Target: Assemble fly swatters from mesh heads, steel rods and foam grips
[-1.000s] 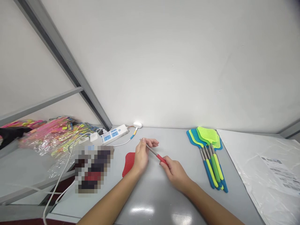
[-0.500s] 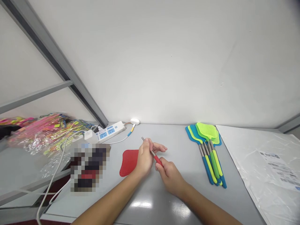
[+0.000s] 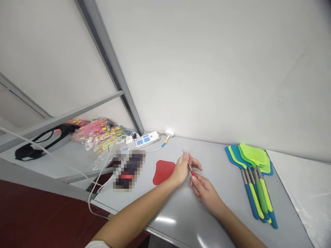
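Observation:
Both hands are on one thin fly swatter handle (image 3: pixel 193 173), a silver metal rod with a red grip, tilted over the table. My left hand (image 3: pixel 181 169) is closed around the metal rod with its thumb on top, and the rod's bare tip pokes out above. On the red grip, my right hand (image 3: pixel 206 193) is closed, hiding the grip's lower part. A red perforated fly swatter head (image 3: pixel 162 172) lies on the table just left of my left hand, which covers its right edge.
Several blue, yellow-green and green fly swatters (image 3: pixel 258 193) lie stacked at the right, beside a white plastic package (image 3: pixel 305 193). A power strip (image 3: pixel 147 139) with cables sits at the back left. A pixelated item (image 3: pixel 129 172) lies nearby. Colourful bagged goods (image 3: pixel 100 132) rest beyond the metal frame (image 3: pixel 113 65).
My view has swung left, so the scene has shifted right and more floor shows. Both hands still hold the handle in nearly the same pose.

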`<control>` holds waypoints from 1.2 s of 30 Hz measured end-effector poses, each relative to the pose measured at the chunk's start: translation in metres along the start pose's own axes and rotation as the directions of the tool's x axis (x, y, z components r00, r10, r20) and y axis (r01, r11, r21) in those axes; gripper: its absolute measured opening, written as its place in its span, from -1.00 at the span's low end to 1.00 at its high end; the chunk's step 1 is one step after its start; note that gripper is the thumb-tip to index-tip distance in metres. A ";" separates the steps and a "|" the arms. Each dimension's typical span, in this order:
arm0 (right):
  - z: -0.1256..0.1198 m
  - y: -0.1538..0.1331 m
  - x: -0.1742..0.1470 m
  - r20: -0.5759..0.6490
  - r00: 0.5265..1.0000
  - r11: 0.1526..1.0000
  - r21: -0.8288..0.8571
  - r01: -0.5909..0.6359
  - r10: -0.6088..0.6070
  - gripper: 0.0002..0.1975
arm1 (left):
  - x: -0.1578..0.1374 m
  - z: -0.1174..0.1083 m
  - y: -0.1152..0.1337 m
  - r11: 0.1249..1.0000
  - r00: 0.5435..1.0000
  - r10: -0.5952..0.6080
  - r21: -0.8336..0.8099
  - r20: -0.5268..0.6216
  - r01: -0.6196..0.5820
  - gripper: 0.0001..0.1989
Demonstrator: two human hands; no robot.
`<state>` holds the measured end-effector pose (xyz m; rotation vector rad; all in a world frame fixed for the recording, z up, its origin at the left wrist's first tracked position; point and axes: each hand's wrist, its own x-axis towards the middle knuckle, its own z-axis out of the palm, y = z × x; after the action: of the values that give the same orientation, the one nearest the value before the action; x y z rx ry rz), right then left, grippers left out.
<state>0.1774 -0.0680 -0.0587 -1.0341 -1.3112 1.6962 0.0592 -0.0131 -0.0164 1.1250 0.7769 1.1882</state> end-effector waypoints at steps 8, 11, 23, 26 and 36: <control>0.000 0.005 0.007 -0.111 0.993 0.994 -0.105 0.035 -0.046 -0.55 | -0.001 -0.028 0.028 0.688 0.925 -0.123 0.703 0.359 -0.182 -0.50; -0.009 -0.001 0.002 -0.120 0.988 0.975 -0.208 0.073 -0.100 -0.57 | -0.005 -0.053 0.039 0.575 0.956 -0.058 0.793 0.287 -0.202 -0.62; -0.033 -0.003 -0.008 0.044 0.904 0.167 -0.978 0.127 -0.425 -0.73 | -0.067 -0.110 0.004 0.256 0.992 0.122 0.965 0.031 -0.062 -0.49; -0.045 -0.002 -0.007 0.058 0.893 0.080 -0.991 0.105 -0.445 -0.74 | -0.053 -0.106 0.001 0.203 0.990 0.113 0.974 0.079 -0.101 -0.53; -0.053 -0.002 -0.004 0.043 0.883 -0.029 -0.999 0.033 -0.467 -0.74 | 0.000 -0.083 -0.004 0.204 0.963 0.122 0.943 0.241 -0.262 -0.71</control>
<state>0.2275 -0.0516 -0.0638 -1.5324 -2.3303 -0.1045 -0.0161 0.0082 -0.0443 2.4140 1.4091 0.6960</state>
